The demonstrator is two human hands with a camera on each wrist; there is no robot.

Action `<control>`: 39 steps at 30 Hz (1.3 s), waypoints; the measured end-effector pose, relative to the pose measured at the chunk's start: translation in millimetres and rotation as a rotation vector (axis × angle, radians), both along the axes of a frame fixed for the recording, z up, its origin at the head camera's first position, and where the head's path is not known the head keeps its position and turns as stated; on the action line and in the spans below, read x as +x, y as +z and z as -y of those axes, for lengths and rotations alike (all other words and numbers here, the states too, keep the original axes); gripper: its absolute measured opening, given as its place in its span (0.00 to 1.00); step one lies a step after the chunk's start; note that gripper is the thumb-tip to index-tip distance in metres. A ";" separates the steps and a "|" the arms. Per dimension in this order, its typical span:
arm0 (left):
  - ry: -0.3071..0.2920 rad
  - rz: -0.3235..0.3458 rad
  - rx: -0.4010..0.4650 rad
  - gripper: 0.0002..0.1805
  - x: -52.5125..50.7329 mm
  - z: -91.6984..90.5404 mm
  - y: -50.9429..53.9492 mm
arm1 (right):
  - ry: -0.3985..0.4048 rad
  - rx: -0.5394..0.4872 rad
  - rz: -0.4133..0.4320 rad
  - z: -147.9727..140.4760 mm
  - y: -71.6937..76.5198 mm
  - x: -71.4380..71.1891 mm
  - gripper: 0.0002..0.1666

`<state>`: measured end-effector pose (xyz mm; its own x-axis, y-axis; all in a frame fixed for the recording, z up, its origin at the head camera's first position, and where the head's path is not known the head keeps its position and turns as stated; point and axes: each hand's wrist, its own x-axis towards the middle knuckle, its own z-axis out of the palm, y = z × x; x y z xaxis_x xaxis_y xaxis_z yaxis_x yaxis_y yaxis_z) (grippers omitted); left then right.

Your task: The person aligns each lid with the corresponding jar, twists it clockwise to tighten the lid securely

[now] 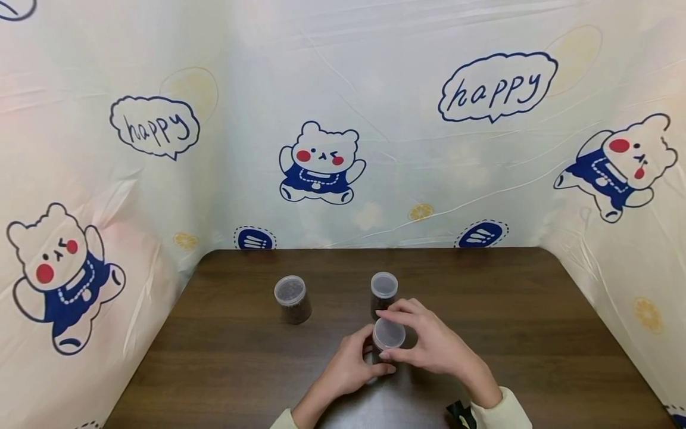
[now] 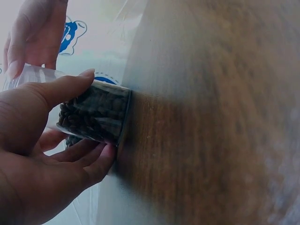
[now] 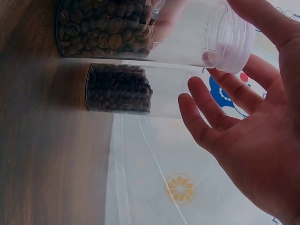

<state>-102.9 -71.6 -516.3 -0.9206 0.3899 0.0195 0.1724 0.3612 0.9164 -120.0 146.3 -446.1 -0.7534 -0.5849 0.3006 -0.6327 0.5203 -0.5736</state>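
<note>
Coffee-bean jar (image 1: 389, 335), capped and transparent, stands upright at the near middle of the table (image 1: 225, 369), between a person's two hands. Left hand (image 1: 351, 363): clamped on the body of the jar, the thumb along the near side and the fingers bent about the other side, low down, as the left wrist view shows. Right hand (image 1: 434, 339): clamped on the top of the same jar, thumb and forefinger set apart on opposite sides of the lid (image 3: 236, 44), the remaining fingers loosely bent in the air. Brown beans (image 3: 105, 28) fill the lower part of the vessel; the wall above them is clear. Just beyond it, on the far side, is a second lidded jar (image 1: 384, 286), also upright and partly filled with dark beans; whether the two jars touch cannot be told. Well apart to the left is a third lidded jar (image 1: 293, 301) with dark brown contents, its grains too small to identify. Pale sleeves cover both forearms, the right sleeve (image 1: 504, 411) showing more fully; a small black object (image 1: 461, 415) lies beside it at the near edge of view, its nature unclear. Behind and to both sides hangs a pale curtain (image 1: 391, 107), printed with bears in blue, orange slices and the word "happy" in outlined bubbles.
</note>
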 end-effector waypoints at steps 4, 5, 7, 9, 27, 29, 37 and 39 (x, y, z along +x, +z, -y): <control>0.001 0.001 0.006 0.31 -0.8 0.1 -0.2 | 0.020 0.002 0.009 0.5 1.0 -1.1 0.38; 0.003 0.001 0.005 0.31 -0.9 0.1 -0.1 | 0.024 0.000 0.009 0.6 0.9 -1.4 0.38; 0.006 0.001 0.004 0.31 -0.9 0.2 -0.1 | 0.026 -0.004 0.005 0.8 0.4 -1.9 0.37; 0.008 0.002 0.001 0.31 -0.9 0.3 -0.3 | 0.023 -0.011 -0.002 1.1 -0.5 -2.3 0.36; 0.005 -0.009 -0.007 0.32 -0.7 0.9 -0.8 | 0.006 -0.107 -0.063 1.9 -11.6 -4.6 0.37; 0.006 -0.009 -0.008 0.32 -0.8 1.0 -0.5 | 0.007 -0.113 -0.070 2.1 -11.5 -4.7 0.37; 0.004 -0.002 -0.010 0.32 -1.0 1.4 0.7 | -0.032 -0.083 -0.121 4.5 -9.9 -1.5 0.36; 0.000 0.010 -0.004 0.32 -1.0 1.2 1.3 | -0.056 -0.056 -0.113 5.2 -7.9 1.0 0.37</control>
<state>-103.9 -72.9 -515.0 -0.9206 0.3904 0.0087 0.1633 0.3646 0.9167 -119.0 141.1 -454.0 -0.7439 -0.5231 0.4159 -0.6657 0.5256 -0.5296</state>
